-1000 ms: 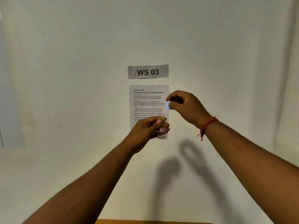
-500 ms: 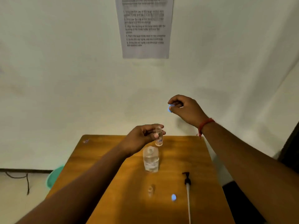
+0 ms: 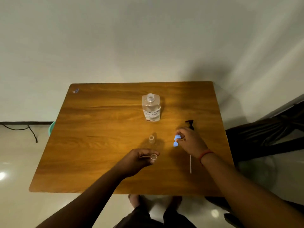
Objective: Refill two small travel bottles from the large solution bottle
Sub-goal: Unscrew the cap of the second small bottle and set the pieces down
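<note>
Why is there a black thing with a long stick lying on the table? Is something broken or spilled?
Nothing looks broken or spilled. That black pump head with its white tube is the clear large bottle's top, taken off and laid flat on the brown wooden table, partly under the right hand.

large bottle (image 3: 151, 107) label blurred, pump tube (image 3: 190, 163) partly hidden behind right hand (image 3: 190, 143)

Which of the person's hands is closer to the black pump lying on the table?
The right. The right hand lies over the black pump, covering part of it, and pinches a blue cap. The left hand holds a small bottle well to the pump's left.
</note>
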